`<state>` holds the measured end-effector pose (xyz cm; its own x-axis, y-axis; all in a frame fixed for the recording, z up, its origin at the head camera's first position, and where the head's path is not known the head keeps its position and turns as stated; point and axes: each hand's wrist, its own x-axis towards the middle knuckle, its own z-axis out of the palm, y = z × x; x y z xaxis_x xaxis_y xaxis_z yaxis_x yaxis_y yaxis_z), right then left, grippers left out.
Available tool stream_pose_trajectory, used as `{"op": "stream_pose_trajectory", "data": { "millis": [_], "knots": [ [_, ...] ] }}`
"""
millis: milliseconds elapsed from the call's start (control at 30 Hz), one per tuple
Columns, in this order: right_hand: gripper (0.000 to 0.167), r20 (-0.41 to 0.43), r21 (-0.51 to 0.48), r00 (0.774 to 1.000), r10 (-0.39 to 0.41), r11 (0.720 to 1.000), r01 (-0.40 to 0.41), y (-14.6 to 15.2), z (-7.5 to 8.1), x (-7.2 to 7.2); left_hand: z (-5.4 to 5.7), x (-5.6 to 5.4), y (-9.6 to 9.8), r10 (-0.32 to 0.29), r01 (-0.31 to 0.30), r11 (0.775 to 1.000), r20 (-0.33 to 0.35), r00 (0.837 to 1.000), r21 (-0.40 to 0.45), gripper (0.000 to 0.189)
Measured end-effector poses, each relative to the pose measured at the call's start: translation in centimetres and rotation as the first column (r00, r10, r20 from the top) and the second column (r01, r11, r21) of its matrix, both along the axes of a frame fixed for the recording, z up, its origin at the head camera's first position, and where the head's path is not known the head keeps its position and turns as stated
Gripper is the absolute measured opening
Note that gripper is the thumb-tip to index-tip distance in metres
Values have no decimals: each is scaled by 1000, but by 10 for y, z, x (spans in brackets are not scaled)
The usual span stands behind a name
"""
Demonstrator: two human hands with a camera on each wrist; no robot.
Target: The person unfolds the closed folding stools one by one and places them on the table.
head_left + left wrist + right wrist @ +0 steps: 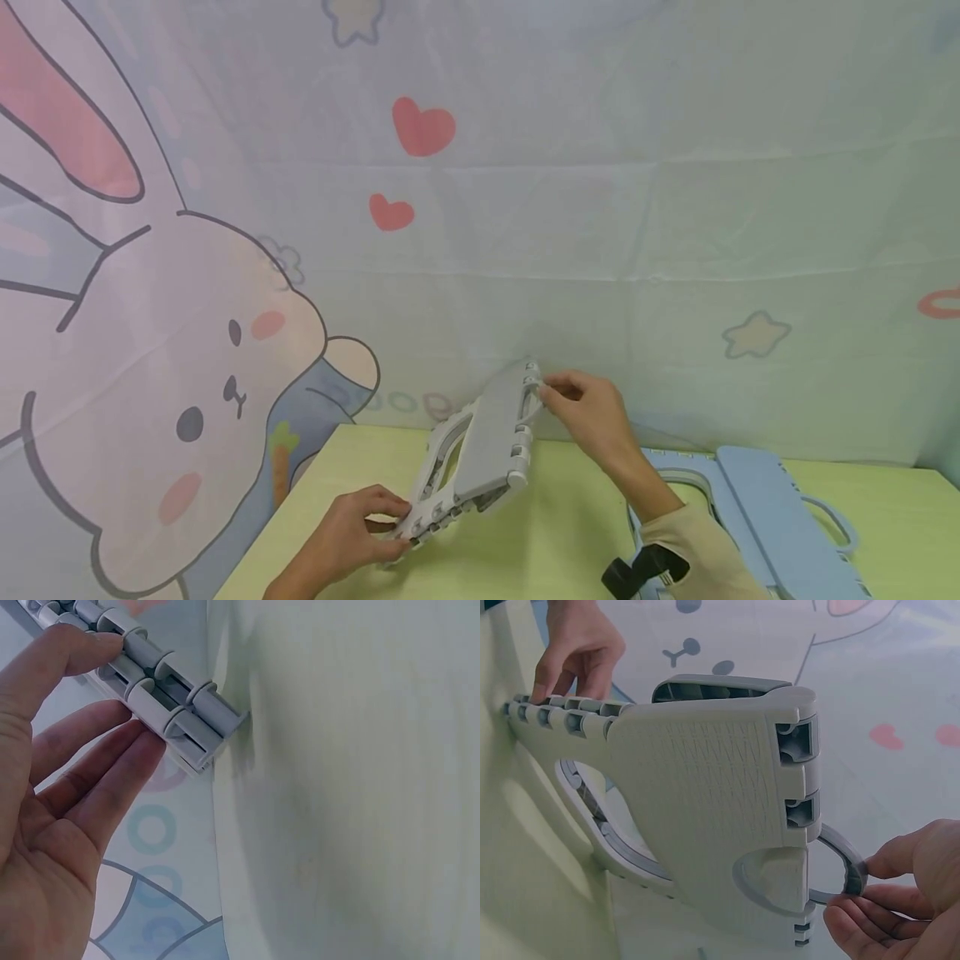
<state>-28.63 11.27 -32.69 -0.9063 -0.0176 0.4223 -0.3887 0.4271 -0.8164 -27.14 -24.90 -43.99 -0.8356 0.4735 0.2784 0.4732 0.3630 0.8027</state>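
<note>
A grey plastic folding stool (pixel 491 446), partly folded, is held tilted over the table. My left hand (pixel 348 529) grips its lower hinged edge, with thumb and fingers on either side of the knuckled hinge (pixel 161 690) in the left wrist view. At the upper right end, my right hand (pixel 592 412) pinches the looped carry handle (pixel 853 874) between thumb and fingers. The right wrist view shows the textured panel (pixel 697 772) and an oval cutout in the lower section. A lower hinge corner appears near or touching the table; contact is unclear.
A light blue folding stool (pixel 817 533) lies flat on the right of the pale yellow-green table (pixel 570 533), partly behind my right forearm. A printed cloth (pixel 525 250) with a rabbit and hearts hangs behind the table. Black gear (pixel 637 571) sits at my right wrist.
</note>
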Motion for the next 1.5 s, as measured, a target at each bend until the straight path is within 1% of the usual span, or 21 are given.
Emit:
{"op": "stream_pose_trajectory", "data": {
  "millis": [167, 400, 733, 933, 1200, 1500],
  "knots": [
    [28, -3, 7, 1000, -8, 1000, 8, -2, 4, 0, -1, 0, 1, 4, -4, 1000, 1, 1000, 8, 28],
    [28, -36, 33, 999, 4, 999, -3, -4, 11, 0, -3, 1, 3, -5, 5, 1000, 2, 1000, 22, 28],
    [26, -72, 97, 997, -13, 995, 20, -9, 23, -1, -3, 2, 6, -16, 14, 999, 45, 999, 53, 29],
    [27, -77, 115, 997, -6, 993, 15, -13, 29, 0, -4, 3, 8, -19, 16, 998, 42, 999, 64, 29],
    [28, -92, 142, 996, -3, 990, 16, -16, 38, -1, -7, 3, 11, -10, 7, 999, 47, 999, 48, 28],
    [28, -108, 190, 994, -11, 981, 31, -22, 47, -1, -9, 5, 15, -4, -1, 997, 69, 998, 71, 29]
  ]
}}
